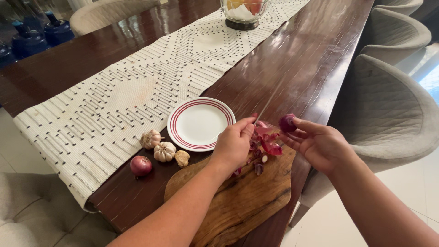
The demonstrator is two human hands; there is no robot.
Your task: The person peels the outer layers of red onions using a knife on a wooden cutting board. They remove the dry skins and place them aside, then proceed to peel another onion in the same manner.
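Nearest you, the wooden cutting board [238,201] runs out from the table's near edge, a rough-edged slab with strong grain, its long axis angling away to your right. Loose purple onion skins [267,144] lie in a curled, papery heap on its far end, right between your hands.

Your left hand [235,146] is closed around a knife handle you can barely see; the knife blade [270,103] shows only as a thin pale line slanting up and away to the right, so take its exact reach as likely rather than sure. Your right hand [320,144] sits just right of the board's far end, palm up and fingers loosely spread, pinching a small peeled red onion [287,122] at the fingertips. That onion lies just right of the blade line and a little beyond the skins, nearer your right hand than your left.

Left of the board, on the dark glossy wooden table [292,68], sit an unpeeled red onion [141,165], two garlic bulbs [157,145] and a knobbly pale piece that may be ginger [182,158]. Just beyond is a white plate with red rings [201,123], half on the woven cream table runner [137,91]. Farthest off stands a glass bowl [242,11]
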